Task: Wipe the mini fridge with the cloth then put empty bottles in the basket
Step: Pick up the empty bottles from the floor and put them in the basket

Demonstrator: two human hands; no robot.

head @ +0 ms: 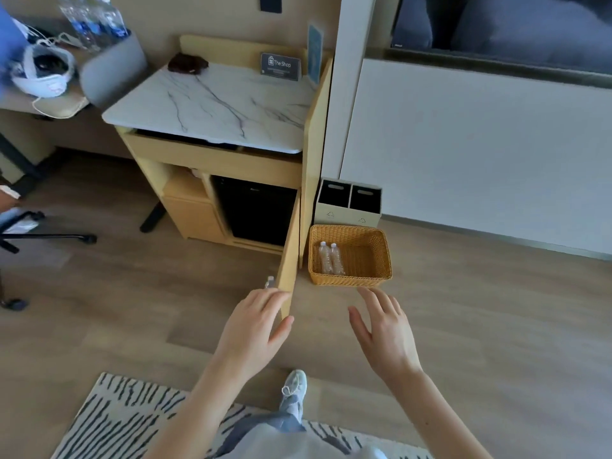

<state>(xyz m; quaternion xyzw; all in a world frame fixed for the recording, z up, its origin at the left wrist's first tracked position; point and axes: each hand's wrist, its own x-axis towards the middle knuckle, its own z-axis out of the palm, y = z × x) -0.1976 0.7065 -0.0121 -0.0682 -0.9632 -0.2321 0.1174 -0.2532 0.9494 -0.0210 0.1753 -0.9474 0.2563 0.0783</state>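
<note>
Fingers spread and nearly straight, our right hand (385,336) hovers at lower centre of the frame, just short of the wicker basket (351,279) on the floor, holding nothing. Our left hand (255,326) lies against the lower corner of the open cabinet door (289,260), fingers loosely extended on one side and thumb apart on the other. Two clear water bottles (331,260) lie side by side in the basket's left half. A third bottle (270,281) peeks out from behind the door, just above our left fingertips. The black mini fridge (255,210) sits in the cabinet at centre, and the dark cloth (188,63) rests on the marble top (215,104), upper left. We judge the third bottle light, thin-walled and easily tipped or crushed, best taken round its middle or at the neck under the cap.
</note>
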